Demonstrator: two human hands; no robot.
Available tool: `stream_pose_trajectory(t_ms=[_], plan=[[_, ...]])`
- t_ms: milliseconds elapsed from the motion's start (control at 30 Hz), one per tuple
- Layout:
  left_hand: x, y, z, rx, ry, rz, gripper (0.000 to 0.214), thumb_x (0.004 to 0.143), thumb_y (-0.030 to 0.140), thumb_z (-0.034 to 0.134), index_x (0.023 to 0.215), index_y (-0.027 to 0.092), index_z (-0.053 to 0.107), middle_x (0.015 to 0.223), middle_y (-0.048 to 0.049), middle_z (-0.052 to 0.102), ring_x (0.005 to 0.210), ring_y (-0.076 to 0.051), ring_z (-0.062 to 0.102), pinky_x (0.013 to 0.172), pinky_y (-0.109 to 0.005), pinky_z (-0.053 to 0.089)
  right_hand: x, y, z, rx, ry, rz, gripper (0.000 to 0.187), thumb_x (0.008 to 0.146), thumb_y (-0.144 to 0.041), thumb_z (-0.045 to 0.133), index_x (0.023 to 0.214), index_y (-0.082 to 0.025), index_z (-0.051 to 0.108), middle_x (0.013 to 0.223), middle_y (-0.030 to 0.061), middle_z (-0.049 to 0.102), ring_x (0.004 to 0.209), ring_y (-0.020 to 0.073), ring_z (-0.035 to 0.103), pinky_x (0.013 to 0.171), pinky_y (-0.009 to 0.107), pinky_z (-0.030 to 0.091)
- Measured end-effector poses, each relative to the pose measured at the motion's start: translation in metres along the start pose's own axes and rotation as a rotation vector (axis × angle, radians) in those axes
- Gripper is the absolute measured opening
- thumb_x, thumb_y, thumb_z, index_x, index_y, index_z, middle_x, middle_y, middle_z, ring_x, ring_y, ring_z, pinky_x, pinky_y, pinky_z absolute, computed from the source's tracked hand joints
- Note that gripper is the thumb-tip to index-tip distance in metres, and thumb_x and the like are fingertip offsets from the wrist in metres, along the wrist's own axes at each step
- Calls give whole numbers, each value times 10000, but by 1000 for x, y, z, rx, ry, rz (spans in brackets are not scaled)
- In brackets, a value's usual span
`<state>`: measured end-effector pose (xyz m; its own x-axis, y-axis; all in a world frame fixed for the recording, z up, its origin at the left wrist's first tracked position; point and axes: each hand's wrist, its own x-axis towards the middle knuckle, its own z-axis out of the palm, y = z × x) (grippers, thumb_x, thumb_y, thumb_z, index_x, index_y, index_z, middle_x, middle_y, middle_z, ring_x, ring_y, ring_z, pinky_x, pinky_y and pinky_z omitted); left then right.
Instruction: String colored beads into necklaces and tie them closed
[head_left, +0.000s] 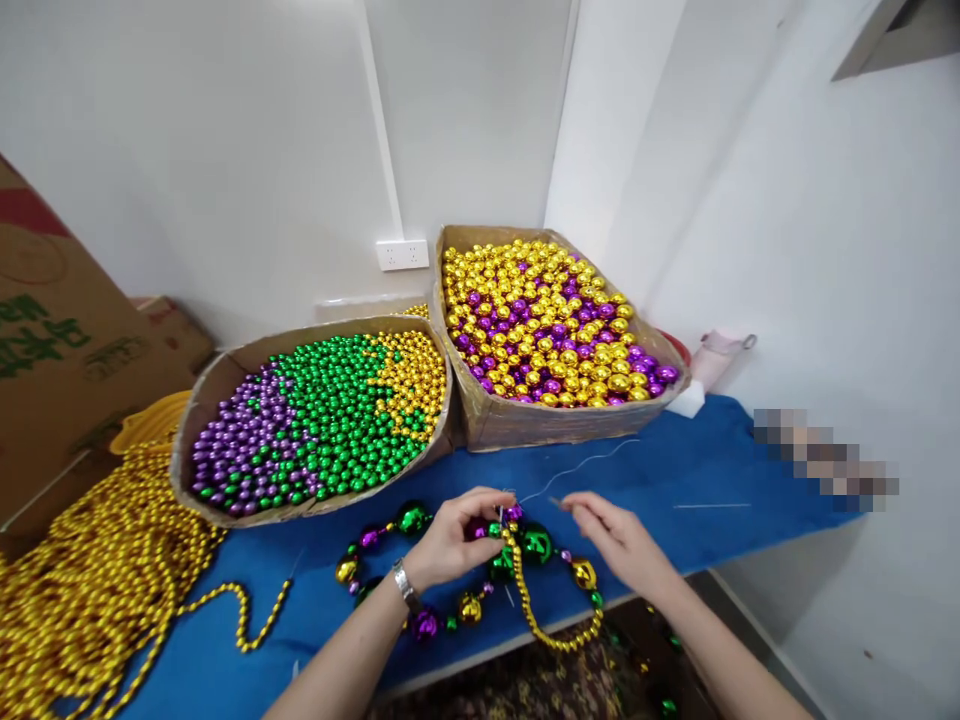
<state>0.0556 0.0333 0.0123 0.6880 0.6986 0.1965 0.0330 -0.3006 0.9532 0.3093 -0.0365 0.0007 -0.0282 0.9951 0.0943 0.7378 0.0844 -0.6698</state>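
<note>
My left hand (pixel 450 540), with a metal watch band at the wrist, is closed in a pinch on a bead necklace (pixel 537 545) near a small purple bead. Large and small green, purple and gold balls of this necklace lie on the blue table. A strand of small gold beads (pixel 527 603) hangs in a loop below the pinch. Thin pale thread (pixel 577 467) runs across the cloth behind the hands. To the right, my right hand (pixel 619 540) is closed, thumb against fingers, on a small dark-tipped thing too small to name.
A carton of purple, green and gold beads (pixel 330 420) stands behind my left hand. Beside it is a carton of gold and purple beads (pixel 555 330). Gold bead strands (pixel 97 590) are heaped at left. A pink object (pixel 716 358) stands near the wall. The blue table (pixel 675 460) ends at right.
</note>
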Motion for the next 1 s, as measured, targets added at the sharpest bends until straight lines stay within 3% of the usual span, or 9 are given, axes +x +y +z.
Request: stream_pose_trajectory(t_ms=[67,167,233,333,467,600,733,833,1000], plan=[[-1,-3,0,12,12,2,460,739,217,652,1192,204,573,1109,-86,576,870,-178,558,770,-299,468,-5,40,-11,-145,140,128,379,921,-449,325,1021,-204,597,968,84,640,883,224,605,769,336,459],[-2,-6,1,-11,24,-3,483,744,227,645,1217,218,547,1174,-91,549,859,-170,565,767,-301,478,-17,90,-23,-358,290,297,413,909,-418,309,933,-165,635,867,150,617,787,282,604,694,415,453],[-2,-8,2,-34,27,-9,494,746,232,643,1227,227,534,1201,-91,537,863,-168,565,773,-303,480,-24,108,-25,-456,325,323,401,904,-392,324,936,-161,650,834,163,615,779,295,591,689,434,444],[-1,-9,3,-61,25,-19,524,746,238,645,1252,237,508,1221,-91,527,857,-162,562,772,-300,481,-26,112,-17,-519,287,233,350,905,-356,357,1042,-201,640,928,146,634,856,273,572,765,413,433],[0,-10,3,-90,38,-24,556,741,251,655,1272,243,490,1259,-96,504,860,-160,561,772,-294,485,-19,101,-2,-493,146,59,294,868,-364,457,1071,-239,630,928,86,642,868,233,574,808,354,432],[1,-10,2,-130,46,-23,576,734,249,671,1279,243,484,1266,-102,499,867,-159,563,793,-305,483,-12,80,5,-424,74,-9,249,872,-338,448,937,-178,627,812,94,615,787,231,584,740,359,455],[4,-9,1,-162,29,0,599,715,229,694,1277,243,488,1251,-106,506,836,-148,564,763,-296,486,-4,29,3,-282,-13,-126,208,936,-311,358,983,-197,526,904,58,611,836,174,595,735,285,465],[6,-8,1,-158,21,18,613,703,207,705,1276,249,493,1241,-100,510,813,-134,558,761,-292,481,6,-18,-3,-194,-125,-240,173,963,-320,338,1033,-230,468,800,-25,612,703,116,594,646,212,452],[6,-5,1,-175,11,22,595,708,184,700,1265,240,501,1217,-99,504,796,-123,553,753,-282,477,31,-61,-7,-206,-184,-371,221,958,-315,334,861,-218,507,786,-14,602,731,127,559,658,229,411]])
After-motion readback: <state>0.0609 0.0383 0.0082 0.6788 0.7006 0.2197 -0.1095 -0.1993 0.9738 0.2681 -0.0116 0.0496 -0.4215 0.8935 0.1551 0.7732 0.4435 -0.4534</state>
